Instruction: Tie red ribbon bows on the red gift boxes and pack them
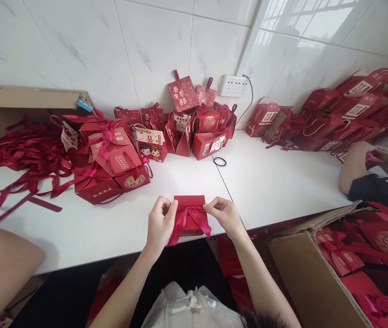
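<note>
A small red gift box (189, 201) lies at the near edge of the white table, straight in front of me. Across it runs a magenta satin ribbon (196, 217), tied at the middle with two tails hanging down over the front. My left hand (160, 223) pinches the ribbon at the box's left side between thumb and fingers. On the opposite side, my right hand (227, 216) pinches the ribbon in the same way. The fingertips hide the ribbon's ends where they are gripped.
Stacked red gift boxes (112, 150) and loose ribbons (26, 146) lie left. More boxes (180, 132) line the wall below a power strip (234, 86). A black hair tie (220, 161) rests mid-table. An open carton (303, 264) stands right. Other people's arms (354, 168) show at both sides.
</note>
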A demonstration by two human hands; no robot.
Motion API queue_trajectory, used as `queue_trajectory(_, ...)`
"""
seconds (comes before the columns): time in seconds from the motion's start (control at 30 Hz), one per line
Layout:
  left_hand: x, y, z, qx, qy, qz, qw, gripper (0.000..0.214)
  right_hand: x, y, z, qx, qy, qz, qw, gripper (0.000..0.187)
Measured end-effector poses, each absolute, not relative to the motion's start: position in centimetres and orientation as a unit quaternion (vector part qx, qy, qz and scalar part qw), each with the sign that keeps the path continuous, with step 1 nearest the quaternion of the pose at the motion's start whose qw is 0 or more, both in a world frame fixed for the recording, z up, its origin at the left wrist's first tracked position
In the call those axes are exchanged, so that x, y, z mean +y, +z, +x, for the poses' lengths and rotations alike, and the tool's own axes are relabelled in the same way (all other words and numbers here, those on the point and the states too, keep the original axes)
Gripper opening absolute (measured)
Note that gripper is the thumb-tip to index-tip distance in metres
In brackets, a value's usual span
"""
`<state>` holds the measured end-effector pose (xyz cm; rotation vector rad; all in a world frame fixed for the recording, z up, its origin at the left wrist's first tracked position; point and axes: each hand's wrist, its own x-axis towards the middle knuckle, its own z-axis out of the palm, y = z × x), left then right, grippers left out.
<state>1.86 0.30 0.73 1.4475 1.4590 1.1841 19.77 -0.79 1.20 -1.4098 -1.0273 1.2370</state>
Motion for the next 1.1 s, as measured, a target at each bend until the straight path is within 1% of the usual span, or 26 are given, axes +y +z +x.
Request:
queue_trajectory(0.2,0.5,0.3,1.7,0.572,0.455,0.564,0.385,0.032,-0.7,0.8,20.8,-0.460,0.495,-0.588,0.445,0.033)
queue_trajectory(0.27,0.9,0.4,1.3,0.563,0.442,0.570,0.404,0.033,-0.7,0.9,21.3,-0.495,0.456,-0.593,0.441,0.035)
queue_trajectory(0.3,1.2,0.4,1.1,0.553,0.432,0.576,0.420,0.033,-0.6,1.1,21.4,-0.524,0.428,-0.589,0.443,0.038)
queue_trajectory(0.33,1.5,0.4,0.9,0.539,0.421,0.582,0.440,0.033,-0.6,1.4,21.5,-0.562,0.402,-0.575,0.439,0.048)
queue_trajectory(0.37,1.7,0.5,0.7,0.524,0.411,0.589,0.458,0.034,-0.7,1.6,21.5,-0.608,0.380,-0.553,0.424,0.064)
queue_trajectory(0.4,1.8,0.6,0.6,0.512,0.402,0.596,0.470,0.034,-0.8,1.8,21.4,-0.659,0.366,-0.527,0.394,0.083)
queue_trajectory(0.43,1.8,0.6,0.6,0.504,0.397,0.603,0.473,0.033,-0.9,2.0,21.2,-0.704,0.357,-0.501,0.354,0.098)
queue_trajectory(0.47,1.7,0.7,0.6,0.502,0.399,0.611,0.464,0.032,-1.0,2.2,20.9,-0.739,0.348,-0.484,0.314,0.105)
queue_trajectory(0.53,1.2,1.0,1.0,0.501,0.429,0.633,0.405,0.028,-1.4,2.2,20.5,-0.771,0.321,-0.478,0.270,0.103)
queue_trajectory(0.57,0.8,1.1,1.2,0.489,0.451,0.654,0.360,0.025,-1.7,2.2,20.4,-0.776,0.297,-0.484,0.273,0.099)
queue_trajectory(0.63,0.0,1.4,2.0,0.418,0.497,0.716,0.258,0.017,-2.2,1.9,20.4,-0.784,0.214,-0.494,0.310,0.091)
queue_trajectory(0.7,-0.7,1.8,2.8,0.300,0.526,0.780,0.158,0.010,-2.7,1.7,20.6,-0.790,0.094,-0.493,0.352,0.082)
queue_trajectory(0.77,-1.1,2.3,3.6,0.201,0.544,0.810,0.092,0.014,-3.3,1.7,21.0,-0.787,-0.014,-0.484,0.381,0.072)
queue_trajectory(0.8,-1.2,2.5,4.1,0.168,0.553,0.812,0.079,0.017,-3.7,1.9,21.3,-0.783,-0.048,-0.483,0.389,0.069)
queue_trajectory(0.87,-1.1,2.9,4.8,0.142,0.576,0.799,0.102,0.015,-4.8,2.5,22.3,-0.769,-0.079,-0.497,0.394,0.063)
queue_trajectory(0.93,-0.7,3.2,5.7,0.170,0.589,0.769,0.179,0.008,-6.6,3.6,24.0,-0.726,-0.089,-0.552,0.402,0.056)
queue_trajectory(0.97,-0.4,3.3,6.2,0.202,0.581,0.756,0.226,0.009,-7.9,4.3,25.2,-0.683,-0.087,-0.593,0.416,0.056)
queue_trajectory(1.03,0.1,3.4,7.5,0.273,0.529,0.741,0.309,0.016,-11.1,5.9,27.8,-0.563,-0.034,-0.676,0.474,0.061)
queue_trajectory(1.1,0.3,3.4,9.4,0.303,0.446,0.758,0.367,0.019,-15.0,7.3,30.3,-0.410,0.092,-0.712,0.563,0.061)
